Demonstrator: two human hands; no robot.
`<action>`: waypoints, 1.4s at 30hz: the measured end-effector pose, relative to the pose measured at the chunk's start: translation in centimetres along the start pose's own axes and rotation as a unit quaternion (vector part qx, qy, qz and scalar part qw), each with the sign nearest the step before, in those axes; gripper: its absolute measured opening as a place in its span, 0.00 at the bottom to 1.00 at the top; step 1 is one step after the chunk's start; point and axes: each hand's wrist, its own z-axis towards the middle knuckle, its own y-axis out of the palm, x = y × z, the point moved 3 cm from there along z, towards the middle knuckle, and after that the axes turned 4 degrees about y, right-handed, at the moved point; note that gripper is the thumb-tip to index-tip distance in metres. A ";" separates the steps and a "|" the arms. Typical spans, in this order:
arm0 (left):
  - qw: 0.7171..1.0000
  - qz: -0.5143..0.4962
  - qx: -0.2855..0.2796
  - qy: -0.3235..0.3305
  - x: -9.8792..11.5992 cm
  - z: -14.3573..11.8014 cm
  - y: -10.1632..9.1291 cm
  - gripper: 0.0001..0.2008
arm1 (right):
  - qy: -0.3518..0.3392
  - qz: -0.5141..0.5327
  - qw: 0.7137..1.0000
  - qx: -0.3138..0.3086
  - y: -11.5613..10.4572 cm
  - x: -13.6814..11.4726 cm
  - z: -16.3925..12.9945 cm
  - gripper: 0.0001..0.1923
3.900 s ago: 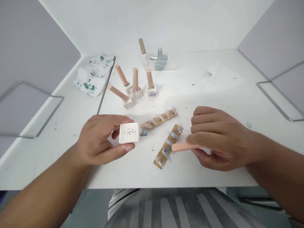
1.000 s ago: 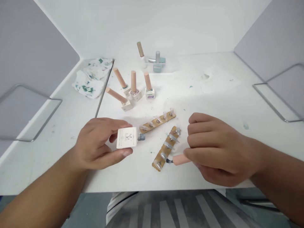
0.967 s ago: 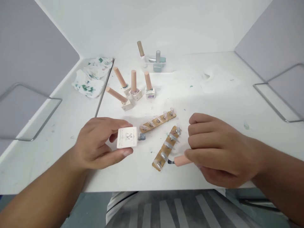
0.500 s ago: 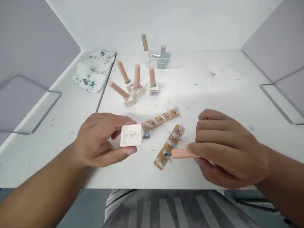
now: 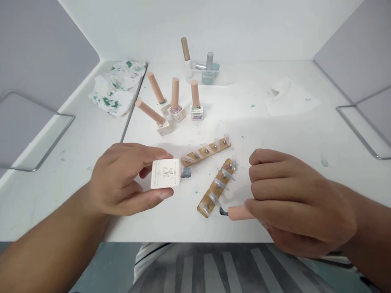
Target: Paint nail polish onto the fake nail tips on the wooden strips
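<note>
From the head camera we saw our left hand (image 5: 122, 179) closed around a small nail polish bottle (image 5: 166, 173), thumb under its lower edge and fingers over the top, holding it on its side just above the white table (image 5: 275, 122). The bottle was a flat, off-white square block with a faint printed mark on its face, and its uncapped grey-blue neck pointed right, toward the near end of the upper nail strip (image 5: 205, 150). Our right hand (image 5: 293, 203) was curled shut on the brush cap (image 5: 240, 213), a peach-coloured cylinder lying almost level, with a short dark brush tip that sat just beside the lower end of the second nail strip (image 5: 216, 188); we could not tell whether the bristles touched it. Both strips were tan cardboard bars, each carrying a row of clear false nail tips, some tinted grey-blue. The two hands were well apart, with the strips between them. Farther back stood four capped bottles (image 5: 175, 103) with the same peach caps, a paint-stained tissue (image 5: 114, 91) to their left, and a white paper sheet (image 5: 290, 99) to the right.
</note>
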 end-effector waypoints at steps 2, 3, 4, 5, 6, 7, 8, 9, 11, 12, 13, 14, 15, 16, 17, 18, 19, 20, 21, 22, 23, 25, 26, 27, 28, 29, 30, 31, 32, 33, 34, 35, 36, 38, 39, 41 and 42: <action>1.000 -0.002 -0.004 -0.005 0.0 0.0 0.1 0.19 | 0.003 -0.005 1.000 0.004 -0.1 -0.1 0.1 0.10; 1.000 -0.003 -0.004 -0.006 0.0 0.0 0.1 0.19 | 0.007 -0.011 1.000 0.012 -0.2 -0.1 0.1 0.10; 1.000 -0.004 0.000 -0.006 0.0 -0.1 0.0 0.19 | 0.012 -0.020 0.999 0.021 -0.2 -0.1 0.2 0.09; 1.000 -0.005 0.001 -0.008 0.0 -0.1 0.0 0.19 | 0.018 -0.031 0.999 0.030 -0.2 -0.1 0.2 0.07; 1.000 -0.008 0.002 -0.011 -0.1 -0.2 0.0 0.18 | 0.024 -0.040 0.998 0.035 -0.2 -0.1 0.2 0.05; 1.000 -0.012 0.003 -0.013 -0.1 -0.2 -0.1 0.18 | 0.027 -0.049 0.998 0.041 -0.1 -0.1 0.2 0.05; 1.000 -0.017 0.003 -0.012 -0.1 -0.2 -0.1 0.18 | 0.027 -0.056 0.997 0.047 -0.1 0.0 0.2 0.05; 1.000 -0.021 0.005 -0.010 -0.1 -0.2 -0.1 0.18 | 0.029 -0.062 0.996 0.049 0.0 0.0 0.1 0.05; 1.000 -0.022 0.009 -0.005 -0.2 -0.2 -0.1 0.18 | 0.034 -0.071 0.996 0.045 0.3 0.1 0.0 0.06; 1.000 -0.019 0.010 -0.002 -0.2 -0.1 -0.1 0.18 | 0.036 -0.073 0.996 0.040 0.4 0.2 -0.1 0.07; 1.000 -0.015 0.010 0.000 -0.2 -0.1 -0.1 0.18 | 0.036 -0.073 0.996 0.035 0.4 0.2 -0.1 0.08; 1.000 -0.012 0.009 0.000 -0.1 0.0 -0.1 0.18 | 0.035 -0.071 0.996 0.029 0.5 0.2 -0.2 0.09; 1.000 -0.010 0.008 0.001 -0.1 0.0 -0.1 0.18 | 0.031 -0.067 0.997 0.025 0.5 0.2 -0.2 0.09; 1.000 -0.010 0.008 0.002 -0.1 0.1 -0.1 0.18 | 0.026 -0.063 0.997 0.022 0.4 0.2 -0.1 0.10; 1.000 -0.010 0.007 0.002 0.0 0.1 -0.1 0.17 | 0.021 -0.059 0.998 0.019 0.4 0.1 -0.1 0.10; 1.000 -0.011 0.006 0.001 0.0 0.1 -0.1 0.17 | 0.017 -0.054 0.998 0.016 0.4 0.1 -0.1 0.10; 1.000 -0.013 0.004 -0.001 0.0 0.1 -0.1 0.17 | 0.014 -0.048 0.999 0.013 0.3 0.1 0.0 0.10; 1.000 -0.013 0.002 -0.002 -0.1 0.1 -0.1 0.17 | 0.012 -0.042 0.999 0.012 0.3 0.0 0.0 0.10; 1.000 -0.014 0.000 -0.004 -0.1 0.1 0.0 0.17 | 0.012 -0.035 0.999 0.010 0.3 0.0 0.0 0.09; 1.000 -0.014 0.000 -0.006 -0.1 0.1 0.0 0.17 | 0.012 -0.028 1.000 0.008 0.3 0.0 0.1 0.09; 1.000 -0.012 0.002 -0.008 -0.1 0.1 0.0 0.16 | 0.013 -0.020 1.000 0.005 0.3 0.1 0.0 0.08; 1.000 -0.005 0.004 -0.012 -0.1 0.1 0.0 0.16 | 0.018 -0.011 1.000 0.006 0.2 0.2 0.0 0.06; 1.000 -0.003 0.003 -0.015 -0.1 0.1 -0.1 0.16 | 0.025 -0.012 1.000 0.009 0.1 0.2 0.0 0.05; 1.000 -0.002 0.003 -0.016 -0.1 0.0 -0.1 0.17 | 0.033 -0.014 0.999 0.015 0.0 0.3 -0.1 0.05; 1.000 -0.003 0.003 -0.017 -0.1 0.0 -0.1 0.17 | 0.042 -0.019 0.999 0.024 -0.1 0.4 -0.1 0.05; 1.000 -0.005 0.002 -0.018 -0.1 -0.1 -0.1 0.17 | 0.050 -0.025 0.998 0.032 -0.2 0.5 -0.1 0.06; 1.000 -0.007 0.002 -0.020 -0.1 -0.2 -0.1 0.17 | 0.057 -0.030 0.997 0.041 -0.3 0.6 -0.1 0.07; 1.000 -0.007 0.004 -0.018 -0.1 -0.2 -0.1 0.18 | 0.058 -0.032 0.997 0.047 -0.3 0.6 0.0 0.07; 1.000 -0.007 0.006 -0.014 -0.1 -0.2 -0.1 0.18 | 0.057 -0.033 0.997 0.050 -0.4 0.7 0.0 0.08; 1.000 -0.006 0.008 -0.009 -0.1 -0.2 -0.1 0.18 | 0.052 -0.033 0.997 0.052 -0.4 0.7 0.0 0.08; 1.000 -0.006 0.010 -0.005 -0.1 -0.1 -0.1 0.19 | 0.048 -0.033 0.997 0.052 -0.3 0.7 0.1 0.08; 1.000 -0.005 0.014 0.002 -0.1 0.0 -0.1 0.19 | 0.045 -0.034 0.997 0.052 -0.3 0.7 0.1 0.08; 1.000 -0.005 0.018 0.008 0.0 0.1 -0.1 0.19 | 0.044 -0.036 0.997 0.055 -0.3 0.7 0.1 0.08; 1.000 -0.001 0.026 0.016 0.2 0.4 -0.1 0.19 | 0.053 -0.044 0.995 0.077 -0.3 1.0 0.1 0.08; 0.999 0.003 0.029 0.019 0.3 0.5 -0.1 0.19 | 0.058 -0.046 0.993 0.096 -0.4 1.1 0.1 0.08; 0.999 0.004 0.031 0.020 0.5 0.7 -0.1 0.18 | 0.066 -0.045 0.987 0.140 -0.7 1.6 0.0 0.10; 0.999 0.002 0.029 0.019 0.5 0.8 -0.1 0.17 | 0.071 -0.041 0.984 0.160 -0.8 1.8 -0.1 0.11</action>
